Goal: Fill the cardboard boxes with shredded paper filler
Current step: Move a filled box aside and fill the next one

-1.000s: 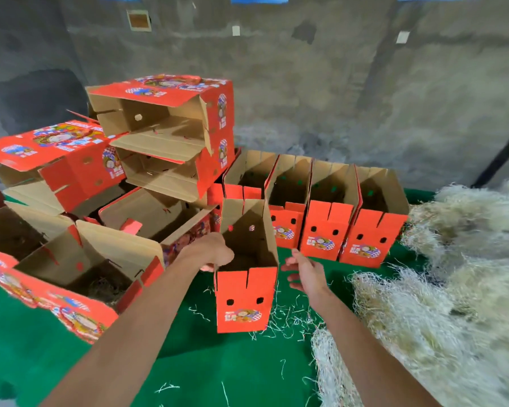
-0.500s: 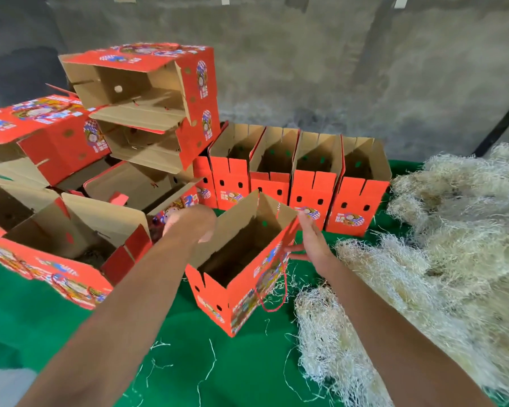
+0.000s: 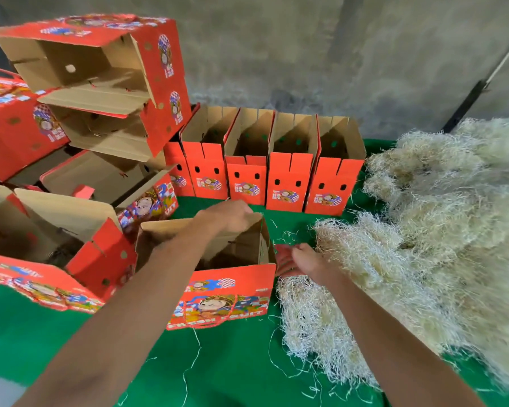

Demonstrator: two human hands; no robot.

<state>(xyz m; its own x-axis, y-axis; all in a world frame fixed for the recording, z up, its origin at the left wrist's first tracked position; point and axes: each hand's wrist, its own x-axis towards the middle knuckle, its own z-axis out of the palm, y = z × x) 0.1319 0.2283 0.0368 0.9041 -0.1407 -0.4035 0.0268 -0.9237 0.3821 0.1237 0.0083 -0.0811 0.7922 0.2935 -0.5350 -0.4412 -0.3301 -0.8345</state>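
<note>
An open red cardboard box [image 3: 227,292] with a cartoon print stands on the green table [image 3: 224,365] in front of me, its long printed side facing me. My left hand [image 3: 228,214] grips the box's far top edge. My right hand [image 3: 299,259] touches the box's right end flap, fingers fairly straight, right beside the shredded paper filler [image 3: 417,245]. The pale filler lies in a big heap across the right side of the table. The box's inside looks dark and its bottom is mostly hidden by my left arm.
A row of several open red boxes [image 3: 272,177] stands upright behind the near one. On the left is a jumbled stack of red boxes [image 3: 100,92], some lying on their sides. A grey concrete wall [image 3: 321,48] closes the back. Loose paper strands dot the cloth.
The box has been turned from end-on, through a tilt, to broadside and set upright nearer me. My left hand stayed on its rim; my right hand went to its right end.
</note>
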